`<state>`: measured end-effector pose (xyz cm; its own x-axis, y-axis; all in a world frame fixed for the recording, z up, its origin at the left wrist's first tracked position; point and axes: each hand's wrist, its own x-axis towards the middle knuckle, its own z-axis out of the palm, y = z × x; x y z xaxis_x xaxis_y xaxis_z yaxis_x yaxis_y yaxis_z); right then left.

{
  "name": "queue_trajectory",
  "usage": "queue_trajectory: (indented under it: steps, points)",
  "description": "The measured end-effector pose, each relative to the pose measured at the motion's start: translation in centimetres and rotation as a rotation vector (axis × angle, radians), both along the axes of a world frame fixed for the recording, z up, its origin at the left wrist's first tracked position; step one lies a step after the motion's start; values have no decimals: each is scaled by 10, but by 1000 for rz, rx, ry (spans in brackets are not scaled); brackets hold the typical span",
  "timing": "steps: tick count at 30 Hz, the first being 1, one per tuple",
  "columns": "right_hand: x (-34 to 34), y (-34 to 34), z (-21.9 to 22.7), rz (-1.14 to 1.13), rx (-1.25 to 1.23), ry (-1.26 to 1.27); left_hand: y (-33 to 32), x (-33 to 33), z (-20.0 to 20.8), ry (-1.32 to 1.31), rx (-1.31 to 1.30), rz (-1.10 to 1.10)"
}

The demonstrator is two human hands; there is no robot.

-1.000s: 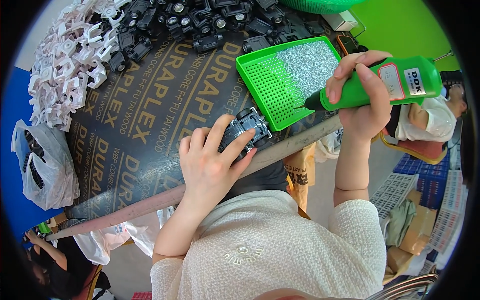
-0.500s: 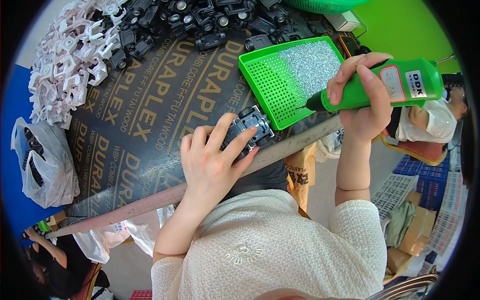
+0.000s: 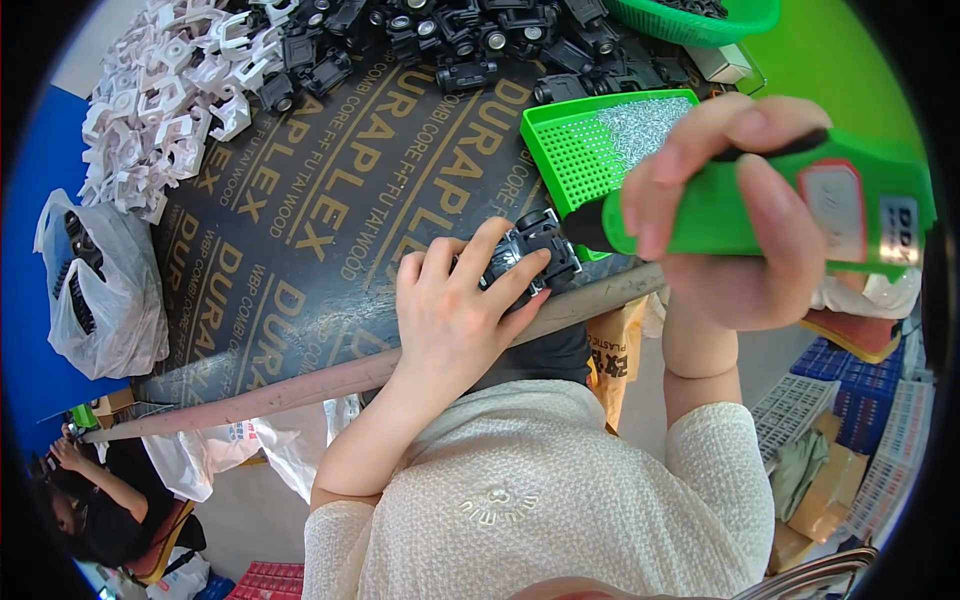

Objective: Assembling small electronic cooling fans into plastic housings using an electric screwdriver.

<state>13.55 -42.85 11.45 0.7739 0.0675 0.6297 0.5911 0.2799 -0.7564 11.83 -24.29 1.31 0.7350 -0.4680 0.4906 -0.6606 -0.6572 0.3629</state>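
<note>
My left hand (image 3: pixel 455 315) holds a small toy car chassis (image 3: pixel 545 242), black with silvery parts, down on the dark printed board near its front edge. The fingers spread over the chassis, hiding much of it. In my right hand (image 3: pixel 745 225) is a green electric screwdriver (image 3: pixel 712 208), its black nose pointing left towards the chassis. The bit's tip cannot be made out, so contact with the chassis is uncertain. Just behind the chassis lies a green perforated tray (image 3: pixel 573 172) with many small silvery screws (image 3: pixel 645 128), partly hidden by the screwdriver and right hand.
Black toy chassis (image 3: pixel 465 28) are heaped at the back, with white plastic parts (image 3: pixel 165 100) at the far left. A clear bag (image 3: pixel 110 315) with black parts stands at left. A green basket (image 3: pixel 690 22) sits back right. Another person (image 3: pixel 110 490) is at lower left.
The screwdriver has swung from over the screw tray down and nearer to the chassis. My left hand keeps hold of the chassis. The view has shifted slightly.
</note>
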Motion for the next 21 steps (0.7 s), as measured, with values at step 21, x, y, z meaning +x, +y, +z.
queue_trajectory:
  steps: [21]
  points:
    - [16,33,-3,-38,-267,185,1,-1,-3,-15,-10,-8]
